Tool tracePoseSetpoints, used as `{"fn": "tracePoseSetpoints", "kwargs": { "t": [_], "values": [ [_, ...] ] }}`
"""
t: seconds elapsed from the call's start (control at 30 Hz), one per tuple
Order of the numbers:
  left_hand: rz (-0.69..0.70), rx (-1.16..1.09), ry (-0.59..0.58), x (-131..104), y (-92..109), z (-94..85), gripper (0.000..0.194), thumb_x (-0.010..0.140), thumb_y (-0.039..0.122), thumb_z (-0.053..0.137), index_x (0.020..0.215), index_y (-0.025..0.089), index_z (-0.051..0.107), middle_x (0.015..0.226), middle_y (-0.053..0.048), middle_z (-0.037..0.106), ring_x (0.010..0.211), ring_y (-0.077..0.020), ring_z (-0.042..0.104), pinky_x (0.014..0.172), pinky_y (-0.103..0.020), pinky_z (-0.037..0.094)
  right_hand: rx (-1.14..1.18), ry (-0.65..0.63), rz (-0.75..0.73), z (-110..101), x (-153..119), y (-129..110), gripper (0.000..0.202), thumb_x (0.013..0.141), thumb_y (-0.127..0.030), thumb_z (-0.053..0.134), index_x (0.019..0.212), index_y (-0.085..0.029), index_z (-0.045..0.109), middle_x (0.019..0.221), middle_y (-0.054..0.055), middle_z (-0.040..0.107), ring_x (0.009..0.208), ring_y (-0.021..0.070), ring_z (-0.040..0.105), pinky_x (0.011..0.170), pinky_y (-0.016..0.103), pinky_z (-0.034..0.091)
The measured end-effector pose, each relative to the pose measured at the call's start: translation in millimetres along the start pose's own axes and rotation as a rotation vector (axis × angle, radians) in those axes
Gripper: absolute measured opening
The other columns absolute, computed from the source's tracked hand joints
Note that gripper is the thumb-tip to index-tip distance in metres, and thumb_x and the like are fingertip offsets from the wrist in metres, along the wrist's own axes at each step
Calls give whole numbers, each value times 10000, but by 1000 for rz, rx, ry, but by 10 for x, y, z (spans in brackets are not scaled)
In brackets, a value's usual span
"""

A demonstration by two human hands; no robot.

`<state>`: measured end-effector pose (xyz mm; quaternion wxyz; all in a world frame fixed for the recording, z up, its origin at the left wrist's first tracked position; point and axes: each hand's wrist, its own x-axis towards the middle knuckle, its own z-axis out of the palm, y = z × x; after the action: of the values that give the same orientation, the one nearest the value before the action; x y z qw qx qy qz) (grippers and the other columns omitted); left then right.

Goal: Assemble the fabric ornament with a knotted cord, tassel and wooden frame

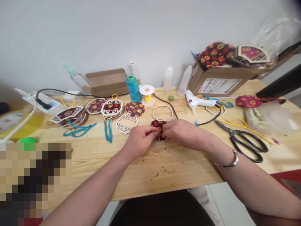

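Note:
Both hands meet over a small black patterned fabric piece (160, 124) at the middle of the table. My left hand (142, 138) pinches at its left side, thumb and forefinger together. From the right, my right hand (178, 131) curls over the other edge, its fingertips partly hidden. Just behind the fabric lies a thin pale octagonal frame (163, 113). A wooden lattice frame (127, 123) rests left of my left hand. Behind that is a round patterned fabric piece (135, 109), with a yellow thread running toward my hands.
Finished-looking lattice ornaments (113, 108) with teal tassels are stacked at left. A teal thread cone (134, 89) and yellow spool (147, 94) stand behind. At right are a white glue gun (199, 101), black-handled scissors (244, 141) and a full cardboard box (218, 83). Black cords cross the table.

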<state>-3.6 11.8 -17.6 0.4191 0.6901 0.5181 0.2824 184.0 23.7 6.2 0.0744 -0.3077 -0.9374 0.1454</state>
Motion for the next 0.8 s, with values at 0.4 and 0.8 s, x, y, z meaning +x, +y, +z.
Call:
{"fn": "tracePoseSetpoints", "kwargs": {
  "t": [0.4, 0.8],
  "values": [
    [1, -6, 0, -6, 19, -4, 170, 764, 264, 586, 787, 232, 751, 763, 23, 746, 712, -174, 665, 660, -266, 505, -73, -58, -35, -14, 25, -12, 222, 861, -82, 488, 743, -121, 672, 766, 68, 657, 721, 144, 590, 654, 252, 435],
    [6, 0, 1, 0, -4, -1, 168, 766, 262, 588, 792, 228, 751, 761, 16, 744, 708, -170, 665, 663, -262, 505, -139, -101, -41, -54, 24, -86, 212, 860, -69, 474, 772, -114, 662, 802, 87, 668, 755, 167, 606, 685, 283, 457]
  ]
}}
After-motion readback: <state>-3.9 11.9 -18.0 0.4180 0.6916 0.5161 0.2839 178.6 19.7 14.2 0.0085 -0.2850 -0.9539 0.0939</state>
